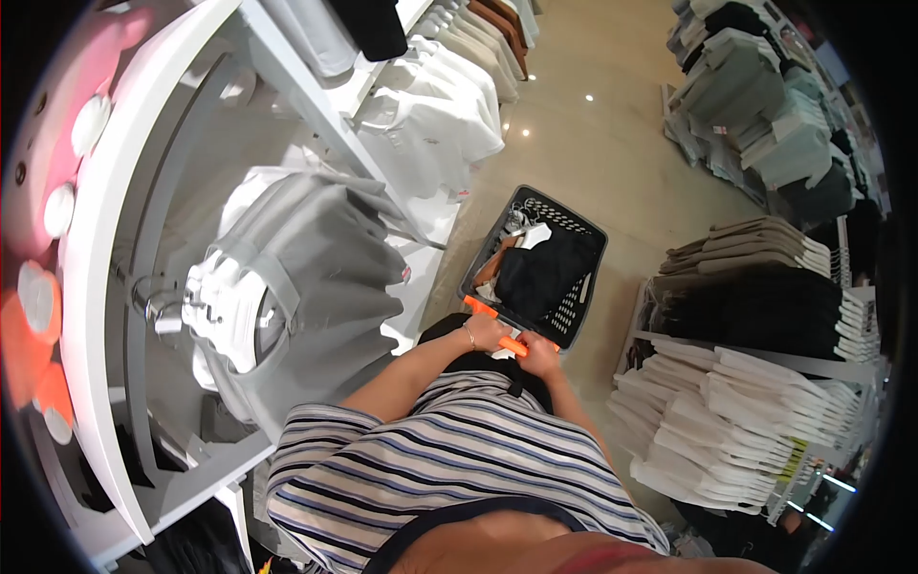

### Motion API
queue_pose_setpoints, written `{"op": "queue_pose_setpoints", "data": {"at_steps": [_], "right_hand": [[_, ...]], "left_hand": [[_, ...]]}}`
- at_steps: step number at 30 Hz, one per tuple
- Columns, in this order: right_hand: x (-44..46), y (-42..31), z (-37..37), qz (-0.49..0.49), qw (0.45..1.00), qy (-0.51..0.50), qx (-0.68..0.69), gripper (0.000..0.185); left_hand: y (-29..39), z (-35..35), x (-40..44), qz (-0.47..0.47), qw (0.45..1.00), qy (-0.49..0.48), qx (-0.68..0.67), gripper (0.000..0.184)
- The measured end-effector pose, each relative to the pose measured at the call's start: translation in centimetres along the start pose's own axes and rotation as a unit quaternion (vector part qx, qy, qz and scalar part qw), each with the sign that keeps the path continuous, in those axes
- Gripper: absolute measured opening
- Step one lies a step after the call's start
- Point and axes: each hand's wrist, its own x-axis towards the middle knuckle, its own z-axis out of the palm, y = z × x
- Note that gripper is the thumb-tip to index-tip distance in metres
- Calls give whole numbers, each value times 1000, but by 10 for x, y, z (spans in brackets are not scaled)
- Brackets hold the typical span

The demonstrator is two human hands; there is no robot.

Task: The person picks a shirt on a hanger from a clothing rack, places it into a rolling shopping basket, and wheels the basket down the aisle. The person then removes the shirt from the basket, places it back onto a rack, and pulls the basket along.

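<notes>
My left hand [486,331], with a bracelet at the wrist, is closed around an orange handle [514,346] at the near end of a dark shopping basket [564,333]. Just to its right, my right hand [541,357] is closed on the same handle. Something small and white shows beneath the hands; its kind is unclear. Inside the basket lie a bundled black garment [545,273], a brown item [493,266] and some hangers [517,220]. The basket stands in front of my body on the shiny floor.
Grey shirts [325,258] hang on a rack close at my left, with white shirts [430,124] farther ahead. On the right, a rack holds white garments [717,411], black ones [746,311] and beige ones [746,247]. The tiled floor [574,124] runs between the racks.
</notes>
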Motion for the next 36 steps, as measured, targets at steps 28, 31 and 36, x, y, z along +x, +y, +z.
{"op": "queue_pose_setpoints", "data": {"at_steps": [28,31,36], "right_hand": [[211,98,-185,13,987,-130,-93,28],[237,111,-206,9,986,-144,-78,26],[278,133,-232,-20,985,-150,-78,25]], "left_hand": [[-97,-87,230,-47,998,45,-20,32],[-108,-97,258,-52,996,73,-23,32],[-136,-100,298,-52,995,88,13,30]]}}
